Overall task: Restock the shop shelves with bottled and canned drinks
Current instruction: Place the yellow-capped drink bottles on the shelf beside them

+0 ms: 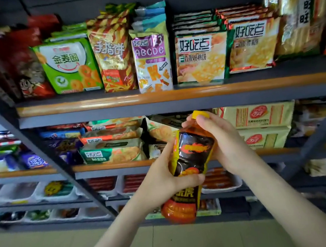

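Both hands hold one bottle (193, 161) of orange drink in the air in front of the shelves, tilted so that its yellow cap (200, 114) leans up and to the right. The left hand (165, 173) is wrapped around the lower middle of the bottle, thumb across the front of the dark label and fingers curled behind it, closed firmly on the plastic. The right hand (222, 142) grips the neck and shoulder just under the cap, thumb tip near the cap's lower edge, fingers closed round the far side. The orange ribbed base of the bottle sticks out below the left hand. Straight behind the grip runs a shelf (109, 165) with an orange front edge, holding flat biscuit packs (112, 150). Above the grip, another shelf carries upright snack bags (153, 63). Below the grip sit white trays (58, 192) of small goods.
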